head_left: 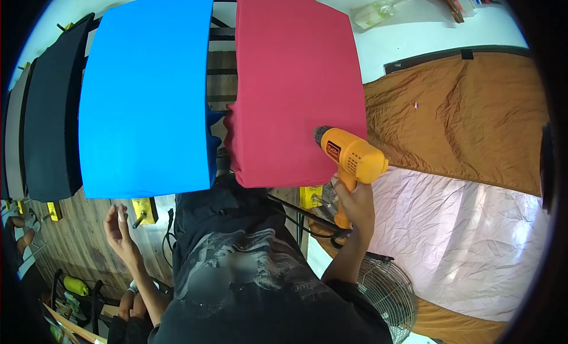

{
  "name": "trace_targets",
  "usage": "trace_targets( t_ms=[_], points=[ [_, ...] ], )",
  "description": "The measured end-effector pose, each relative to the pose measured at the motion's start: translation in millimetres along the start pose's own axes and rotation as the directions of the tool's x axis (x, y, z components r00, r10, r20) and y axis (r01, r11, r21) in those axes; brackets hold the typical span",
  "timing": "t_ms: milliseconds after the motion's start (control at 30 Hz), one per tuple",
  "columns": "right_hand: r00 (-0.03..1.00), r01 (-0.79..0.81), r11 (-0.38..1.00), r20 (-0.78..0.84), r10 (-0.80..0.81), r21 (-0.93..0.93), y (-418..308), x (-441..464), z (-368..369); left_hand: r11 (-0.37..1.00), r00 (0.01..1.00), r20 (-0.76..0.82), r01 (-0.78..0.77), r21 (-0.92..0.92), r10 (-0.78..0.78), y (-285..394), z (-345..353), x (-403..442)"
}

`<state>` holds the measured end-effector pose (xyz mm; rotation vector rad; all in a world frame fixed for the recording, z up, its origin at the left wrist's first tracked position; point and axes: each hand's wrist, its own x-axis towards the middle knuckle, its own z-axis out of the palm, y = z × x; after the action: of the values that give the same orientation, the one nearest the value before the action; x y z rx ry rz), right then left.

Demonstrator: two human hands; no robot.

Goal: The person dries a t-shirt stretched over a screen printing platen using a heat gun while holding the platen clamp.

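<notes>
My right hand [356,203] is wrapped round the handle of a yellow heat gun [354,154], whose dark nozzle points left over the red fabric [299,89]. That fabric is pulled smooth over a flat board, with bunched edges on its left side. My left hand [122,234] is raised below the near edge of the blue fabric [148,95], apart from it, fingers stretched up and holding nothing I can make out. The blue cloth covers a second board beside the red one.
Black-covered [54,116] and grey-covered [18,131] boards continue leftward. Yellow clamp blocks [145,211] with bolts sit under the boards. A wire fan [387,296] stands low right, below brown cloth [455,119] and a silvery sheet [455,237]. Another person's hands [131,302] show lower left.
</notes>
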<state>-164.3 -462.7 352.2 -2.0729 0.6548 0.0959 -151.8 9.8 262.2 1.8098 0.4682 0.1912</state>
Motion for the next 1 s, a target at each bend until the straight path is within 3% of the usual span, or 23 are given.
trace_targets(
  t_ms=[100, 133, 200, 233, 267, 333, 367, 467, 500, 600, 700, 800, 900, 1000],
  points=[
    [0.999, 0.021, 1.000, 0.045, -0.021, -0.004, 1.6, 4.6, -1.8, 0.981, 1.000, -0.007, -0.018, -0.193, 0.017, -49.5, -1.7, -18.8],
    [0.999, 0.012, 1.000, 0.034, -0.013, 0.021, 3.3, 6.7, -0.7, 0.966, 0.995, 0.016, -0.095, -0.239, 0.101, -59.9, 4.1, -23.6],
    [0.999, 0.031, 0.999, 0.018, -0.031, 0.013, 9.9, 9.2, 2.8, 0.982, 0.992, 0.010, -0.126, -0.138, 0.129, -59.2, 13.2, -25.6],
    [0.998, 0.065, 0.998, 0.014, -0.064, -0.021, 14.3, 11.7, 4.9, 0.985, 0.985, -0.117, -0.138, -0.104, 0.125, -59.8, 22.5, -25.8],
    [0.995, 0.103, 0.993, 0.009, -0.102, -0.054, 15.0, 14.2, 5.9, 0.990, 0.989, -0.092, -0.125, -0.057, 0.120, -64.0, 20.5, -22.3],
    [0.999, 0.014, 1.000, 0.033, -0.014, 0.008, 6.4, 13.3, 5.8, 0.994, 0.994, -0.047, -0.102, 0.034, 0.104, -68.2, 17.4, -11.3],
    [0.999, -0.028, 0.999, 0.048, 0.026, 0.037, 2.0, 14.0, 6.1, 0.994, 0.987, -0.118, -0.105, 0.035, 0.109, -73.7, 26.0, -7.8],
    [0.998, -0.054, 0.998, -0.025, 0.054, 0.016, 4.7, 21.2, 13.4, 0.996, 0.995, -0.050, -0.091, -0.013, 0.091, -101.7, 20.7, 0.8],
    [0.999, 0.008, 0.999, -0.034, -0.006, 0.042, 6.6, 22.4, 15.2, 0.980, 0.977, -0.077, -0.195, 0.034, 0.197, -105.9, 23.2, 5.3],
    [0.999, -0.048, 0.989, 0.024, 0.045, 0.136, 3.4, 24.1, 10.0, 0.949, 0.948, -0.057, -0.309, 0.063, 0.313, -114.6, 22.5, 9.4],
    [0.997, 0.012, 1.000, -0.074, -0.013, -0.003, 8.5, 31.1, 13.8, 0.938, 0.933, -0.108, -0.336, 0.086, 0.344, -122.5, 24.4, 11.2],
    [0.997, -0.077, 0.993, 0.010, 0.077, 0.086, -10.6, 27.9, 9.2, 0.921, 0.914, -0.119, -0.382, 0.076, 0.389, -115.8, 29.7, 13.7],
    [0.999, -0.034, 0.995, -0.039, 0.038, 0.095, -2.5, 35.3, 10.2, 0.915, 0.909, -0.109, -0.395, 0.086, 0.402, -108.8, 30.6, 12.5],
    [0.996, -0.090, 0.996, -0.028, 0.089, -0.004, -13.0, 37.0, 12.5, 0.902, 0.901, -0.096, -0.410, 0.138, 0.424, -112.0, 27.5, 15.2]
  ],
)
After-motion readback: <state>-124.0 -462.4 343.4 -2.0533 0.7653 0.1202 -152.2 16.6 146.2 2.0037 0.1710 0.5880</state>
